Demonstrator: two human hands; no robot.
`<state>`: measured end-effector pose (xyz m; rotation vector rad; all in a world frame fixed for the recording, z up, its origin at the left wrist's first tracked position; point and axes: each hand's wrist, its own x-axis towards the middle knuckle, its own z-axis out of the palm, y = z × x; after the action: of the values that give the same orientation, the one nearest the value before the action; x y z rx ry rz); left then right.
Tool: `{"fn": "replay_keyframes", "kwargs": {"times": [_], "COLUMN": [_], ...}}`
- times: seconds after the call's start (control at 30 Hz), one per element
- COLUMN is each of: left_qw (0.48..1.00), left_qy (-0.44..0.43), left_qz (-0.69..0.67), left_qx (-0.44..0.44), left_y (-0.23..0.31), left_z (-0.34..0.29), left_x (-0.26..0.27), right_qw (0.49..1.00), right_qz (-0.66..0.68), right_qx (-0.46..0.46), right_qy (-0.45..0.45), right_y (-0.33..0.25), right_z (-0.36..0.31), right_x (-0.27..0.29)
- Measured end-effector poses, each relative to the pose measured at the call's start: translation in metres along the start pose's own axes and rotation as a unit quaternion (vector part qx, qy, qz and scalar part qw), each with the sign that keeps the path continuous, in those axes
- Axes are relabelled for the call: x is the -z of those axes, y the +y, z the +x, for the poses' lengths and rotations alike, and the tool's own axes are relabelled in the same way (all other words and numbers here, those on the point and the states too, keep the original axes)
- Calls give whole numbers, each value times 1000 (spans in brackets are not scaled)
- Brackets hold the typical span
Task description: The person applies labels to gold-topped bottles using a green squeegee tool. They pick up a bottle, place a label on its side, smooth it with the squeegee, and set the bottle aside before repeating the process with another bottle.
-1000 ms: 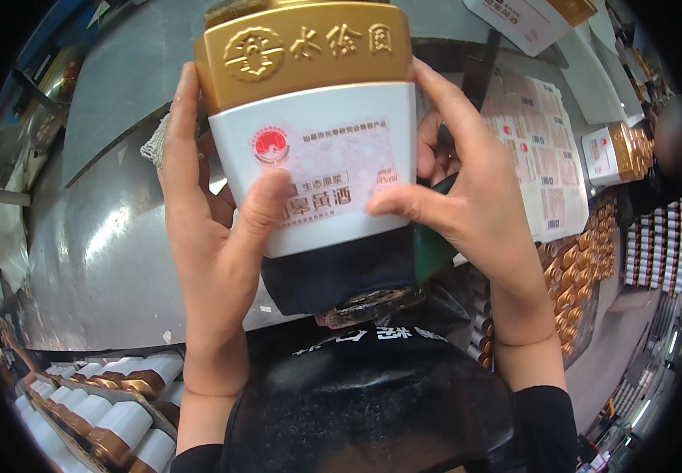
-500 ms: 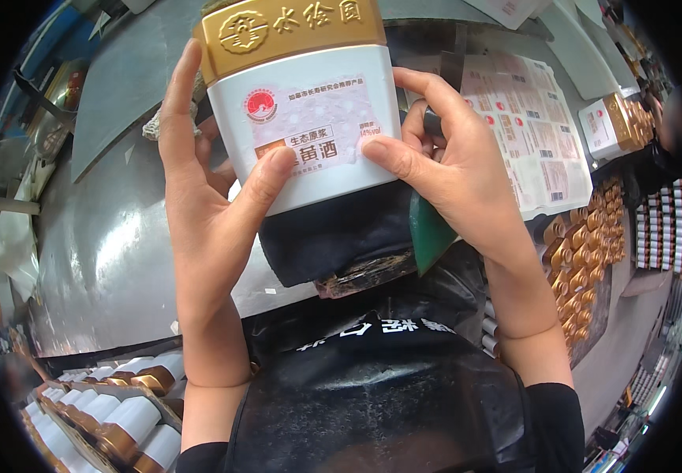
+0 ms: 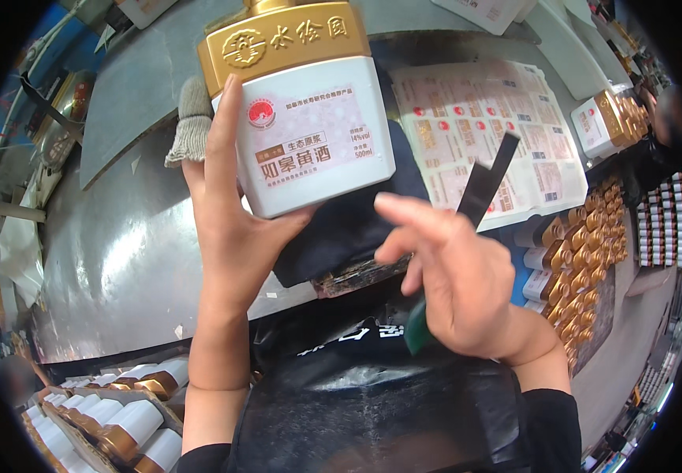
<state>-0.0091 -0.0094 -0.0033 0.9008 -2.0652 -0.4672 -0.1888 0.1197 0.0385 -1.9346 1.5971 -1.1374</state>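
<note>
My left hand (image 3: pixel 226 213) grips a flat white bottle (image 3: pixel 317 126) with a gold shoulder, holding it tilted by its left side and base. A pale pink label (image 3: pixel 305 130) with a red round emblem lies on its front. A grey knitted finger cover (image 3: pixel 192 118) shows on one left finger. My right hand (image 3: pixel 459 276) is off the bottle, just below its lower right corner, with the index finger pointing toward it. Tucked in that hand is a flat tool (image 3: pixel 489 180) with a black strip at one end and green at the other; the middle is hidden by my fingers.
Right of the bottle lies a sheet of labels (image 3: pixel 498 142). A dark cloth pad (image 3: pixel 341 229) rests on the metal table (image 3: pixel 128 252) near me. Gold-topped bottles (image 3: pixel 577 268) stand in rows at the right, and more bottles (image 3: pixel 132 418) lie in boxes at lower left.
My right hand has let go of the bottle and moved down toward me, turning the tool into view. The left thumb has moved off the label to the bottle's base.
</note>
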Motion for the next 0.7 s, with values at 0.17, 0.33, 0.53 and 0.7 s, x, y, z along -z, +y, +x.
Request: {"fn": "replay_keyframes", "kwargs": {"times": [0.17, 0.33, 0.53, 0.7], "left_qw": [998, 996, 999, 984], "left_qy": [16, 24, -16, -133], "left_qz": [9, -11, -34, 97], "left_qx": [64, 84, 3, -61], "left_y": [21, 16, 2, 21], "left_z": [-5, -12, -7, 25], "left_x": [-3, -10, 2, 22], "right_qw": [997, 998, 998, 998], "right_qz": [-52, -30, -25, -22], "right_qx": [55, 10, -4, -19], "right_qy": [7, -56, -50, -53], "right_y": [10, 17, 17, 16], "right_z": [-19, -13, -7, -6], "right_x": [-23, -29, -38, -41]}}
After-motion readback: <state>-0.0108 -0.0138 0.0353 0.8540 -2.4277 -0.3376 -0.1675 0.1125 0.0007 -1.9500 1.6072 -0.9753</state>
